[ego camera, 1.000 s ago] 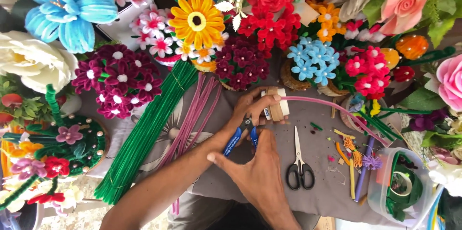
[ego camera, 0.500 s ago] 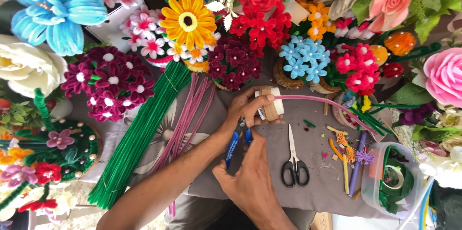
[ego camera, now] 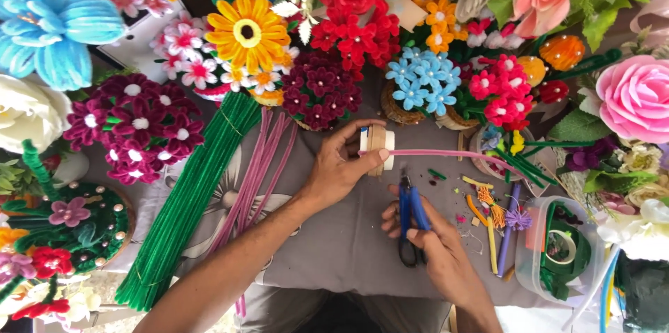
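My left hand (ego camera: 338,169) grips a small tan and white roll (ego camera: 380,145) between thumb and fingers. A pink pipe cleaner (ego camera: 453,154) runs from the roll to the right. Just below it, my right hand (ego camera: 435,242) holds blue-handled pliers (ego camera: 411,209), tips pointing up toward the roll. The black handles of a pair of scissors (ego camera: 411,256) show on the grey cloth (ego camera: 334,249) under my right hand's fingers.
A bundle of green pipe cleaners (ego camera: 185,207) and several pink ones (ego camera: 261,166) lie at left. Pipe-cleaner flowers ring the cloth on three sides. Cut scraps (ego camera: 488,207) and a clear tub of green tape rolls (ego camera: 561,249) sit at right.
My right hand has moved right and down, away from the left hand, taking the blue pliers with it over the scissors. The left hand keeps hold of the roll.
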